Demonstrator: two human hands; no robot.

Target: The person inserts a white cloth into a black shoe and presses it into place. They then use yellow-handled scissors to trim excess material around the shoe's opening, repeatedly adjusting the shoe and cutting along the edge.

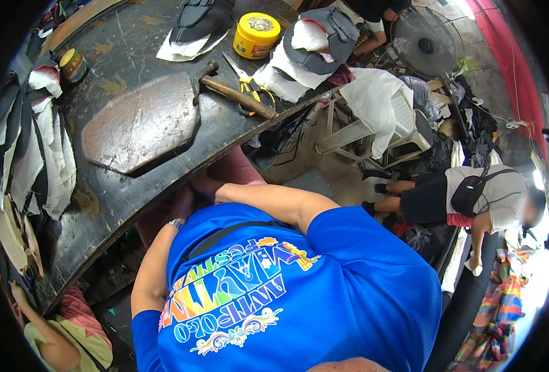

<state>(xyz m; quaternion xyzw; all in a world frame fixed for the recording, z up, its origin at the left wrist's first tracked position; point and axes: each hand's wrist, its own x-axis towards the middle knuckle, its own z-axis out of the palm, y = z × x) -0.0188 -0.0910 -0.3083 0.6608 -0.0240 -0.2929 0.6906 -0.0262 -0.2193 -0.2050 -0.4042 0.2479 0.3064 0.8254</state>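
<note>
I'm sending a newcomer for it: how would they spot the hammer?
Find the dark table, then the brown slab on it. The hammer lies just right of the slab. Its plain brown handle sets it apart from the scissors beside it, whose handles are yellow and black.

The table (pixel 144 49) is black, the tub (pixel 256 44) yellow, the checked cloth (pixel 494 304) multicoloured.

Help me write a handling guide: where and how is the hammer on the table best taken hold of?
Probably by the free end of its wooden handle, palm down, from the person's right: the hammer lies with that end near the table edge, its head beside the slab. The scissors' loops show on both sides, so lift straight up.
</note>
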